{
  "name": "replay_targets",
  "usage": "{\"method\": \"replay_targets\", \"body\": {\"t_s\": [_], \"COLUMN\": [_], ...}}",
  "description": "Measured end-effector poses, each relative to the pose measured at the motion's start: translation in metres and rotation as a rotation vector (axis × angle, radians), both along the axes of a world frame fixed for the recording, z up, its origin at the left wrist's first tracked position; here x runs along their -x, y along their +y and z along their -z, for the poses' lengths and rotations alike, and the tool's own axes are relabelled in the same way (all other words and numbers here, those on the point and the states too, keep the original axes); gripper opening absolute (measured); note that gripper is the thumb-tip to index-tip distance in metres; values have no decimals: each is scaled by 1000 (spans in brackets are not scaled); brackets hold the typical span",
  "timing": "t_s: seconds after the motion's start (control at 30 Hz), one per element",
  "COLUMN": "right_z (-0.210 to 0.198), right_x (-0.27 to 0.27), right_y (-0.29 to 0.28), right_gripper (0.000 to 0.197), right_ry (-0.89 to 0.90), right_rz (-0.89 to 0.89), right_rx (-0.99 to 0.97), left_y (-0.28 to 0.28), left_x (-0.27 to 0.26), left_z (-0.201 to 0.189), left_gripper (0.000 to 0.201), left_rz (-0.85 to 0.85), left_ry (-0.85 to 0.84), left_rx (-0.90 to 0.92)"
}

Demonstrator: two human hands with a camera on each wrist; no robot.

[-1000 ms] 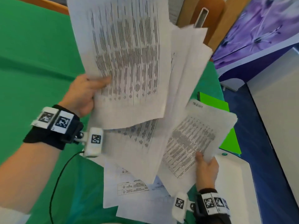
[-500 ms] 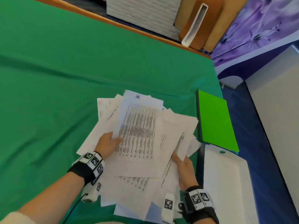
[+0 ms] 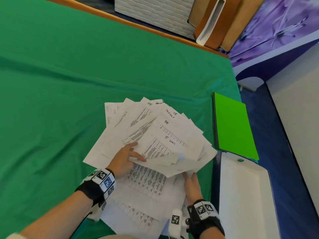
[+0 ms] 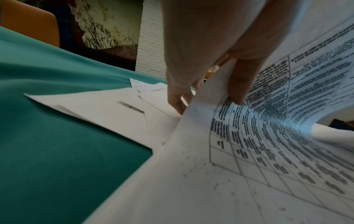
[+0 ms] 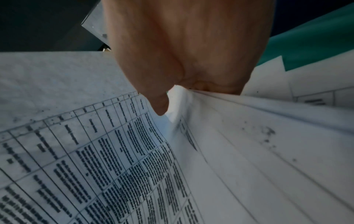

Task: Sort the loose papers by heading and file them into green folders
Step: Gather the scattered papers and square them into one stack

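Your bench point(image 3: 69, 75) is draped in green cloth. Your left hand point(image 3: 123, 158) pinches the lower edge of a fanned spread of white printed papers point(image 3: 160, 135), thumb on top and fingers under the lifted sheets; handwritten headings read "HR" and "IT LOGS". Your right hand point(image 3: 191, 183) grips the lower right corner of the same fan, thumb pressed on a table-printed sheet. A bright green flat folder point(image 3: 233, 125) lies closed just right of the papers, beside a white tray point(image 3: 245, 195).

Green tablecloth point(image 3: 86, 75) – blue floor point(image 3: 284, 152), purple floral wall point(image 3: 276, 23).
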State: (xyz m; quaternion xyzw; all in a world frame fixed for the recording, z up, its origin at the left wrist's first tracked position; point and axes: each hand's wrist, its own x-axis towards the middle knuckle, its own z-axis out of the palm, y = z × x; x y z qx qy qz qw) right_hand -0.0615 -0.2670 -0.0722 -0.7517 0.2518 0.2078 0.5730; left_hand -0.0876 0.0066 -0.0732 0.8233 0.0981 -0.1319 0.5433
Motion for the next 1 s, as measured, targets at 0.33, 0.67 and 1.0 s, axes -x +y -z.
{"method": "replay_targets", "body": {"t_s": [0.33,0.67,1.0], "right_z": [-23,-134,-130], "right_x": [13,10,-6], "right_y": [12,1,39], "right_gripper": [37,42,28], "right_ry": [9,-87,-408], "right_rz": [19,-218,-160], "right_rx": [-296,-437,-70], "left_y": [-8,6,-21], "left_x": [-16,-13,-27], "left_z": [-5,-37,-99], "left_gripper": [76,94,50], "left_rz": [-97,-219,-465], "left_ry": [133,130,-141], "left_rx": [-107,498,346]}}
